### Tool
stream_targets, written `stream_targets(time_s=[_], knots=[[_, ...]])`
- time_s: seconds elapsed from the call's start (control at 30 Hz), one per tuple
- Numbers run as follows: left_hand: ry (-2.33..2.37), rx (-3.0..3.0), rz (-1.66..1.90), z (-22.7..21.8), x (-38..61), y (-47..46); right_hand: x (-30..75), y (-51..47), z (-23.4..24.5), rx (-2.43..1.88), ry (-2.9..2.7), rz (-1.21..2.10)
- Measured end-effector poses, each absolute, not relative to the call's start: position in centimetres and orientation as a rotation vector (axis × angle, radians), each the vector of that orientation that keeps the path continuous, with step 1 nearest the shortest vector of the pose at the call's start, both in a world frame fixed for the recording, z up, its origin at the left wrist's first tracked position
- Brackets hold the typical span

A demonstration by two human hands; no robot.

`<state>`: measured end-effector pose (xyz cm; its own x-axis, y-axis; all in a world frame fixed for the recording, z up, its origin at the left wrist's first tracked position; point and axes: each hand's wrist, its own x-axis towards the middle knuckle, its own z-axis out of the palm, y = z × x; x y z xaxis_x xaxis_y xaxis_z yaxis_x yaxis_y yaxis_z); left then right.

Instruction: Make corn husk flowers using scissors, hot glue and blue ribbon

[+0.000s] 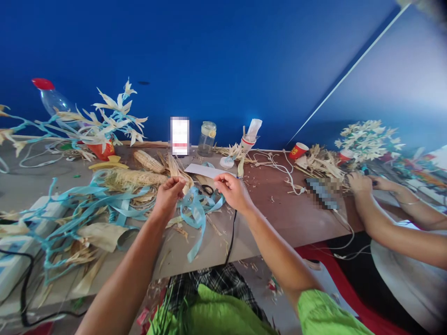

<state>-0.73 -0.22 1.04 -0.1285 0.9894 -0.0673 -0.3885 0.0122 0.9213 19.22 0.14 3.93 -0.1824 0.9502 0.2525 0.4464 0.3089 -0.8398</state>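
My left hand (169, 195) is raised over the table with its fingers closed on a pale strip of corn husk (186, 182). My right hand (233, 191) is level with it, a short way to the right, thumb and fingers pinched together; what they hold is too small to make out. Loops of light blue ribbon (195, 209) lie on the brown table (279, 209) directly under and between both hands. Black-handled scissors (208, 189) rest on the table between the hands. A pale flat strip (204, 170) lies just behind them.
Dried corn cobs (148, 161), loose husks and tangled blue ribbon (87, 204) cover the left side. Husk flowers (108, 116), a red-capped bottle (52, 97), a glass jar (207, 138) and red cups (298, 150) stand behind. Another person's arms (384, 218) work at the right. A black cable (231, 232) hangs over the front edge.
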Motion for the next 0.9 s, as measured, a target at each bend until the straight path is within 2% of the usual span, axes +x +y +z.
stream_targets(time_s=[0.27,0.43,0.63,0.9], knots=[[0.92,0.72,1.516,1.0,-1.0,0.0,22.0,-1.3,2.9,-1.446,-1.957,0.732],[0.932,0.712,1.525,0.7,-1.2,0.0,18.1,0.8,2.6,-1.478,-2.13,0.403],[0.884,0.702,1.547,0.9,-1.3,-0.1,14.3,2.9,2.3,-1.773,-2.481,0.17],[0.862,0.654,1.552,0.8,-1.3,0.0,13.4,2.9,2.5,-1.751,-2.643,0.262]])
